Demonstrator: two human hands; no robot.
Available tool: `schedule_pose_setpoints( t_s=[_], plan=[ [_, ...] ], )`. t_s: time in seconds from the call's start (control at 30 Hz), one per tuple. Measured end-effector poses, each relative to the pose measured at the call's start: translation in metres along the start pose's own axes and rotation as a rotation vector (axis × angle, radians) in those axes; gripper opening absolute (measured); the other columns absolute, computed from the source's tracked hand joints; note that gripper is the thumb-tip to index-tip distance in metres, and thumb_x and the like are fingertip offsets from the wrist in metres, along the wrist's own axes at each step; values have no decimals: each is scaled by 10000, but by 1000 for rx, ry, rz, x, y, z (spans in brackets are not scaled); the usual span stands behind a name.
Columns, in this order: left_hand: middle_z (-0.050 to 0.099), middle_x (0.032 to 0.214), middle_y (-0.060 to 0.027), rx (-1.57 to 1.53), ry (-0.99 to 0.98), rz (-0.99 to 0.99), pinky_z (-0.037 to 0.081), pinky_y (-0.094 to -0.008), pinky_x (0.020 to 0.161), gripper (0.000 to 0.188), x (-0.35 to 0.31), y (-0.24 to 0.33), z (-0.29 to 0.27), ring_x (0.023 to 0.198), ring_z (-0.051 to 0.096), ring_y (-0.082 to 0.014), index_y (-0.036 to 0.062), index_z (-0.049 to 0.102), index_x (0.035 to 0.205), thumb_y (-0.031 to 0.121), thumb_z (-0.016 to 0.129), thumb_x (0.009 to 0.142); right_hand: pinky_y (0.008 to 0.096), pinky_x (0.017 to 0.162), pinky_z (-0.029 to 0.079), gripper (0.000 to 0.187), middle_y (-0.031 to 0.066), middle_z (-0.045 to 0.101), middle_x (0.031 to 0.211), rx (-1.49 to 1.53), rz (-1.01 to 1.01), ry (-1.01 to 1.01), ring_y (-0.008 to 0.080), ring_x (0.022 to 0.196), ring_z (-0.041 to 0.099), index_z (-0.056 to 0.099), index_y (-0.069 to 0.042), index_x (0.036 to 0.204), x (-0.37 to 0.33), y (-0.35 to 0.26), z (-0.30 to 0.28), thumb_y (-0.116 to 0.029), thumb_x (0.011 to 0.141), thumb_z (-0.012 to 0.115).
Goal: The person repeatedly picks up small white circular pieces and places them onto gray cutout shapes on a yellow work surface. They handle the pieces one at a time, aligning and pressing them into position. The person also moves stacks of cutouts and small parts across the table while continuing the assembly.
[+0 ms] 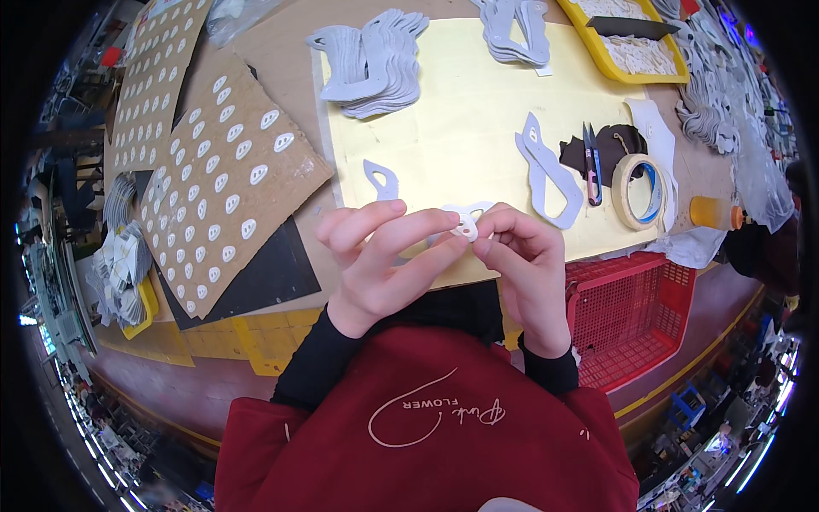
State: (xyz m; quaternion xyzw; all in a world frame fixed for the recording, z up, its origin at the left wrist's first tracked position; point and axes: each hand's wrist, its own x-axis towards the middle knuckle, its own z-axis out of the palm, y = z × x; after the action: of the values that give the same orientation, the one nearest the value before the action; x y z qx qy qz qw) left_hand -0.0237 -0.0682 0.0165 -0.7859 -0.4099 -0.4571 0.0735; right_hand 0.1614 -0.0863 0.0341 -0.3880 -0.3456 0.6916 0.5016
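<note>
Close in front of my body, my left hand (384, 256) and my right hand (525, 256) meet at a small white piece with holes (465, 227). Thumb and forefinger of the left hand pinch one side of it, its other fingers raised. On the opposite side, the right thumb and forefinger pinch its edge. A pale grey cut-out piece (471, 208) shows partly behind the fingertips. Beyond the left hand lies another grey cut-out (381, 181). Past the right hand rest grey looped pieces (548, 175), one overlapping another, on the yellow sheet (461, 111).
Brown boards (290, 154) with rows of white pieces lie left. Stacked grey cut-outs (375, 68) stand at the back. To the right are snips (592, 162), a tape roll (638, 192) and an amber bottle (715, 212). A yellow tray (601, 60) sits far right; a red basket (627, 320) is below.
</note>
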Motion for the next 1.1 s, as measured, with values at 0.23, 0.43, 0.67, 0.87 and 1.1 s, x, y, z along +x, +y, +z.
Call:
schedule_pose_setpoints(
  t_s=[0.23, 0.43, 0.67, 0.87, 1.1],
  plan=[
    [699, 1078, 148, 11, 5, 5, 347, -315, 890, 290, -4, 0, 2, 1077, 510, -155, 290, 743, 1001, 201, 813, 734, 171, 710, 434, 68, -6, 634, 934, -21, 17, 5, 20, 811, 555, 682, 35, 1004, 0, -3, 0, 45, 940, 663],
    [703, 1080, 132, -33, -20, -6, 353, -331, 899, 247, -2, 0, 3, 1090, 513, -168, 269, 733, 983, 168, 811, 771, 158, 668, 416, 29, -38, 618, 875, -57, 33, 53, 5, 763, 540, 677, 21, 975, 2, 1, 1, 23, 947, 668],
    [711, 1044, -20, -616, -209, -639, 459, -337, 918, 355, 24, 11, -9, 988, 580, -178, 105, 656, 1197, 34, 734, 858, 174, 635, 385, 10, -46, 606, 844, -302, 14, 78, 7, 712, 490, 695, 12, 935, 8, -5, -8, 15, 928, 689],
    [695, 942, -17, -957, -601, -973, 466, -226, 809, 379, 33, -6, -16, 846, 591, -68, 19, 616, 1281, 41, 700, 912, 189, 636, 385, 38, -36, 612, 861, -434, -9, 41, 26, 707, 491, 720, 6, 954, 10, -5, -10, -8, 920, 714],
    [729, 958, -36, -1138, -486, -1286, 474, -222, 851, 312, 26, -5, -10, 923, 656, -86, -21, 692, 1241, 37, 680, 934, 221, 755, 436, 217, 23, 629, 935, -163, -44, 291, 88, 795, 545, 700, 63, 1174, 8, -5, -14, -23, 999, 605]
  ],
)
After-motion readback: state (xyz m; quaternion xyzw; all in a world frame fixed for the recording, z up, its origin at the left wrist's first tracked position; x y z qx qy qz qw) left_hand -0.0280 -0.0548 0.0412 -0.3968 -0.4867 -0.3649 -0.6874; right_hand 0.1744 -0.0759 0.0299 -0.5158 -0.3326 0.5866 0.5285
